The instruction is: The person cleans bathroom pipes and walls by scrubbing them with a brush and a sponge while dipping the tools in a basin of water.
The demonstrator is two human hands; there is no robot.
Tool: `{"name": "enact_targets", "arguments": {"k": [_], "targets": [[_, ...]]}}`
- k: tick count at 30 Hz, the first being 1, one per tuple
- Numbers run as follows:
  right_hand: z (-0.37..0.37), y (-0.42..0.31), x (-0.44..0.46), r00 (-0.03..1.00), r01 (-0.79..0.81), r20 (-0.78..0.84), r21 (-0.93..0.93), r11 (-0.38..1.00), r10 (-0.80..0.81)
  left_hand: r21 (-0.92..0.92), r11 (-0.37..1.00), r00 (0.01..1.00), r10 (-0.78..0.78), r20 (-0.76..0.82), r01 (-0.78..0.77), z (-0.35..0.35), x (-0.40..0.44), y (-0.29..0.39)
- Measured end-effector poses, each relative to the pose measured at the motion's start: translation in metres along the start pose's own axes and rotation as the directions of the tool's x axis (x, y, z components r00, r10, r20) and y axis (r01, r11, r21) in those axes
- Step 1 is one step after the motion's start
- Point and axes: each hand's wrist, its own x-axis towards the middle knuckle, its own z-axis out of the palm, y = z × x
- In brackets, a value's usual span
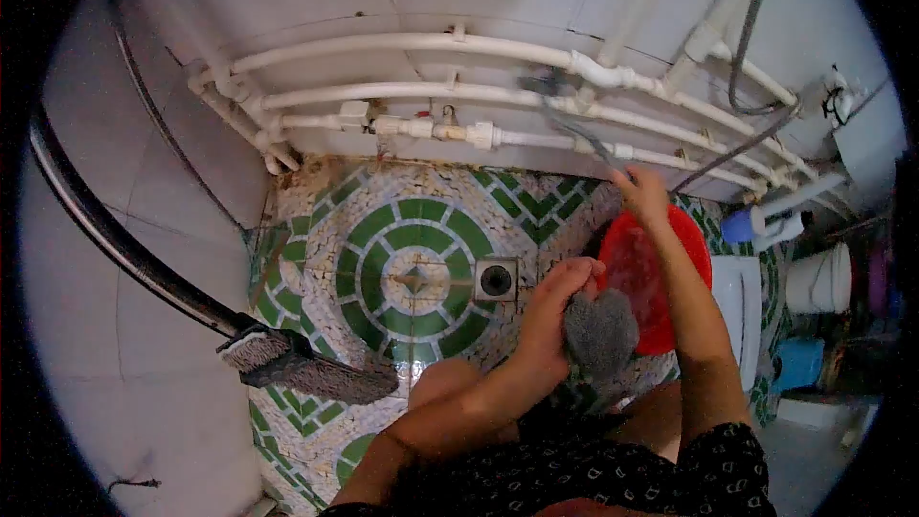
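Observation:
My right hand (641,193) is closed round the grey handle of a long brush (589,139). The dark, blurred brush head reaches up to the white pipes at the foot of the wall. My left hand (555,302), fingers curled, is closed on a fuzzy grey cloth (601,333) that bulges out on its right side. Its fingertips are against the near-left rim of a red basin (704,249), and whether they also grip the rim I cannot tell. Cloudy water shows in the basin, partly hidden by my right forearm.
White pipes (383,88) run along the wall. A flat mop (316,373) leans at the left. A drain (495,280) sits in the green-patterned floor (416,278). At the right are a white bucket (820,278), a blue container (799,364) and a blue-and-white bottle (742,227).

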Motion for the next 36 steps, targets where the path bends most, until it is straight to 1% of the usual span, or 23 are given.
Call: {"name": "enact_targets", "arguments": {"k": [2, 5, 6, 7, 9, 11, 12, 14, 15, 16, 19, 20, 22, 23, 24, 27, 28, 30, 32, 33, 35, 36], "targets": [[0.015, -0.045, 0.019, 0.983, 0.145, -0.122, 0.092, 0.985, -0.134, -0.030, 0.998, 0.997, -0.060, -0.045, 0.059, 0.003, 0.001, -0.008], [0.005, -0.068, 0.027, 0.977, 0.209, -0.082, 0.179, 0.961, -0.197, -0.076, 0.994, 0.991, -0.089, -0.104, 0.081, 0.005, 0.003, -0.010], [0.005, -0.056, 0.021, 0.982, 0.165, -0.118, 0.143, 0.976, -0.149, -0.092, 0.993, 0.989, -0.090, -0.121, 0.079, 0.006, 0.003, -0.008], [0.013, -0.027, 0.020, 0.980, 0.164, -0.146, 0.205, 0.965, -0.136, -0.099, 0.994, 0.993, -0.048, -0.111, 0.037, 0.009, 0.001, -0.003], [0.022, 0.018, 0.006, 0.986, 0.116, -0.146, 0.257, 0.960, -0.080, -0.112, 0.993, 0.995, 0.026, -0.098, -0.037, 0.013, -0.010, 0.003], [0.019, 0.032, 0.000, 0.994, 0.040, -0.112, 0.232, 0.972, -0.014, -0.079, 0.996, 0.996, 0.030, -0.083, -0.036, 0.011, -0.007, 0.005], [0.010, 0.011, 0.001, 0.995, 0.064, -0.082, 0.096, 0.993, -0.056, -0.059, 0.998, 0.997, 0.027, -0.075, -0.031, 0.010, -0.005, 0.004], [0.032, -0.019, 0.018, 0.975, 0.141, -0.200, 0.208, 0.968, -0.099, -0.107, 0.993, 0.997, -0.052, -0.050, 0.046, 0.003, 0.000, -0.007], [0.025, -0.056, 0.026, 0.965, 0.194, -0.211, 0.174, 0.965, -0.156, -0.132, 0.988, 0.996, -0.083, -0.031, 0.079, 0.003, 0.003, -0.011], [0.016, -0.082, 0.029, 0.953, 0.247, -0.215, 0.141, 0.959, -0.214, -0.048, 0.999, 0.999, -0.012, -0.037, 0.010, 0.008, -0.001, -0.013], [0.005, -0.069, 0.028, 0.963, 0.245, -0.154, 0.140, 0.959, -0.223, 0.202, 0.961, 0.979, 0.200, -0.048, -0.187, 0.020, -0.011, -0.011], [0.000, -0.055, 0.018, 0.961, 0.233, -0.159, 0.042, 0.971, -0.224, 0.279, 0.929, 0.961, 0.269, -0.058, -0.243, 0.020, -0.010, -0.010], [-0.023, -0.036, -0.011, 0.982, 0.179, -0.062, 0.032, 0.983, -0.176, 0.212, 0.958, 0.969, 0.219, -0.116, -0.191, 0.022, -0.011, -0.005], [-0.032, -0.026, -0.029, 0.949, 0.283, -0.145, -0.006, 0.959, -0.281, 0.067, 0.994, 0.986, 0.092, -0.142, -0.083, 0.026, -0.012, -0.001], [-0.042, -0.022, -0.041, 0.898, 0.378, -0.221, -0.054, 0.924, -0.380, -0.081, 0.996, 0.988, -0.044, -0.149, 0.032, 0.028, -0.012, 0.002], [-0.080, -0.038, -0.054, 0.954, 0.269, -0.177, 0.141, 0.953, -0.243, -0.071, 0.987, 0.983, -0.149, -0.110, 0.142, 0.014, 0.000, -0.007], [-0.077, -0.036, -0.035, 0.925, 0.279, -0.290, 0.086, 0.956, -0.244, -0.058, 0.989, 0.985, -0.141, -0.100, 0.136, 0.014, 0.000, -0.008], [-0.088, -0.047, 0.015, 0.847, 0.309, -0.429, -0.082, 0.948, -0.313, -0.029, 0.992, 0.989, -0.128, -0.074, 0.126, 0.015, 0.003, -0.012], [-0.124, -0.107, 0.033, 0.881, 0.340, -0.398, 0.157, 0.927, -0.256, -0.020, 0.992, 0.985, -0.124, -0.121, 0.123, 0.029, -0.002, -0.007], [-0.123, -0.119, 0.042, 0.885, 0.367, -0.403, 0.290, 0.884, -0.235, -0.022, 0.993, 0.981, -0.119, -0.150, 0.117, 0.035, -0.004, -0.006], [-0.112, -0.131, 0.056, 0.894, 0.401, -0.409, 0.541, 0.739, -0.185, 0.057, 0.998, 0.994, -0.004, -0.109, 0.010, 0.021, 0.006, -0.015], [-0.092, -0.120, 0.054, 0.900, 0.383, -0.393, 0.510, 0.770, -0.187, 0.102, 0.993, 0.995, 0.058, -0.077, -0.050, 0.011, 0.014, -0.016]]}}
